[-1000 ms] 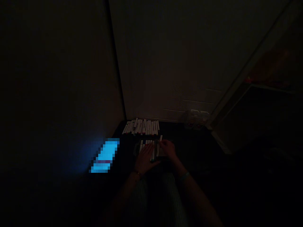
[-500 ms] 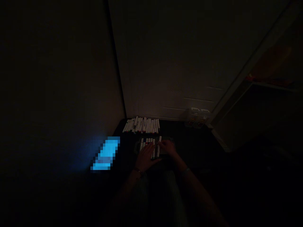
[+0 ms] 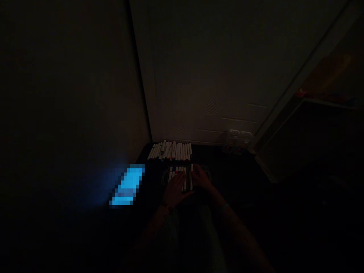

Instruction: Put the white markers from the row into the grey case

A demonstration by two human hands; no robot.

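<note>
In dim light, a clear plastic case (image 3: 164,176) lies on the dark table, holding a row of white markers (image 3: 185,179) side by side. My left hand (image 3: 176,188) rests across these markers with its fingers stretched out and the thumb pointing right. To the right of that row, a single white marker (image 3: 191,177) stands apart by a narrow gap. My right hand (image 3: 201,176) has its fingertips closed on this marker from the right side. The darkness hides the lower ends of several markers.
A pile of white markers (image 3: 170,151) lies behind the case, near the wall. A clear container (image 3: 238,142) with handles stands at the back right. To the left, a bright blurred screen (image 3: 127,185) glows. A shelf (image 3: 327,104) is at the far right.
The marker at my right hand has shifted very slightly, and the right hand with it. My left hand has stayed in place on the row.
</note>
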